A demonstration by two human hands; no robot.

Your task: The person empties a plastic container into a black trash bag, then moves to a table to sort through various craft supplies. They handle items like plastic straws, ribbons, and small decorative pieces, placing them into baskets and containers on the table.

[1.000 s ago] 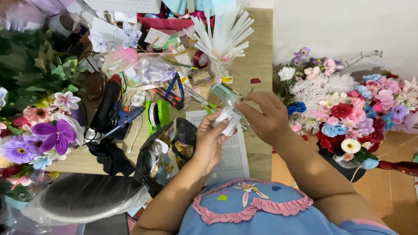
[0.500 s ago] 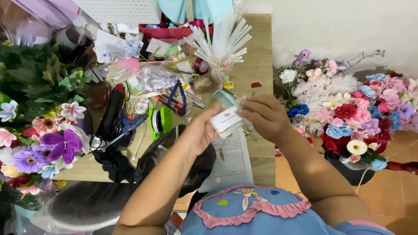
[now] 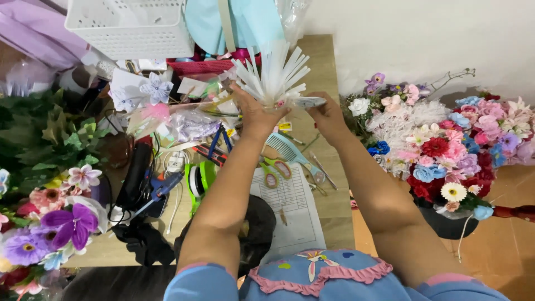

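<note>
White sticks (image 3: 273,75) fan upward away from the left hand (image 3: 253,114) gripping them; right hand (image 3: 329,114) fingers pinch a small tube (image 3: 309,102) lying sideways.

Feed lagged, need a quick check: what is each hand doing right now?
Left hand: closed around the base of the fan of white sticks.
Right hand: grip pinched on a small pale flat piece beside that fan.

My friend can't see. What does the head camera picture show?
Two bare hands reach over a cluttered wooden table: the left hand grips a fan of white sticks, the right hand pinches a small white piece. Scissors lie below; a flower bouquet stands right.
</note>
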